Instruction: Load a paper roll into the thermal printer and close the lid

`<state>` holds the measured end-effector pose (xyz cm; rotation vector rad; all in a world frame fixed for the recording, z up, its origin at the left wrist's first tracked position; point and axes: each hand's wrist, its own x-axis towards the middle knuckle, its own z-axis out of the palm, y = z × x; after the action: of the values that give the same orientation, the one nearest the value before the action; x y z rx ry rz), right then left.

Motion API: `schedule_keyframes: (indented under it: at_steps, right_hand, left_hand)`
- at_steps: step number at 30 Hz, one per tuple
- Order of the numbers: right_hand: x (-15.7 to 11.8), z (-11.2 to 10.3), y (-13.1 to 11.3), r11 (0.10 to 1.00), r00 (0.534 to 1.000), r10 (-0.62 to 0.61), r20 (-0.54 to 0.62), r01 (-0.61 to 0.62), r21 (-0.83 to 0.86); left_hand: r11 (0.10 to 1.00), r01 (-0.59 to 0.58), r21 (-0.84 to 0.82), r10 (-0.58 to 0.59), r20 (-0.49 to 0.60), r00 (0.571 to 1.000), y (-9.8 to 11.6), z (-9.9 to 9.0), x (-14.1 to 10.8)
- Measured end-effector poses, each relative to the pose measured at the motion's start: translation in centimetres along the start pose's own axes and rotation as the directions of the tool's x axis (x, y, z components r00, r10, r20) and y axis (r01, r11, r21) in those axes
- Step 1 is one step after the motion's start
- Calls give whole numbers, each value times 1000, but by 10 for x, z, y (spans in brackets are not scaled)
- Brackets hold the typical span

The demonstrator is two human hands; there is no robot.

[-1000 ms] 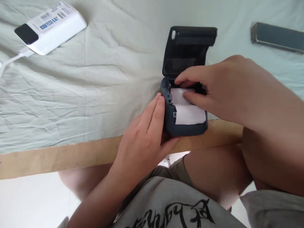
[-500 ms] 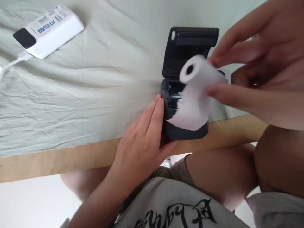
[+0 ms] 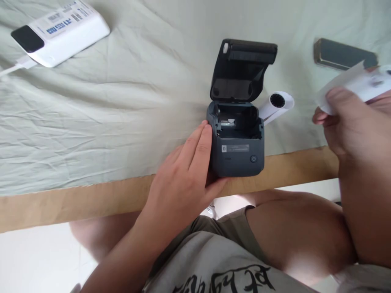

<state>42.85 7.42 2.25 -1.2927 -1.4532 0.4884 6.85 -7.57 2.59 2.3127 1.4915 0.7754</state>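
Note:
A dark blue-grey portable label printer (image 3: 238,158) stands near the table's front edge, its lid (image 3: 236,77) raised and its paper bay visible with no roll in it. My left hand (image 3: 186,175) grips the printer's left side, fingers pressed together along it and thumb at the front edge. Off to the right, my right hand (image 3: 351,118) is closed on a white paper roll (image 3: 362,83), thumb over its loose paper end. A second white roll (image 3: 287,103) with a dark ribbed core rests just right of the printer.
A white power bank (image 3: 70,32) with a dark panel and a plugged-in white cable (image 3: 18,67) lies at the upper left. At the upper right is a dark flat rectangular object (image 3: 339,53). Pale green cloth (image 3: 137,122) covers the table up to a bare wooden edge (image 3: 76,207).
My right hand has carried the paper roll from above the printer to the right, uncovering the bay, the second roll and the dark rectangular object. The left hand stays on the printer.

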Motion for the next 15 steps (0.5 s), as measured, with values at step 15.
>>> schedule_keyframes:
  at_steps: [15]
  right_hand:
    - [-9,-28,-14,814,963,-51,265,194,-547]
  left_hand:
    - [1000,-4,-9,4,0,1000,0,0,2]
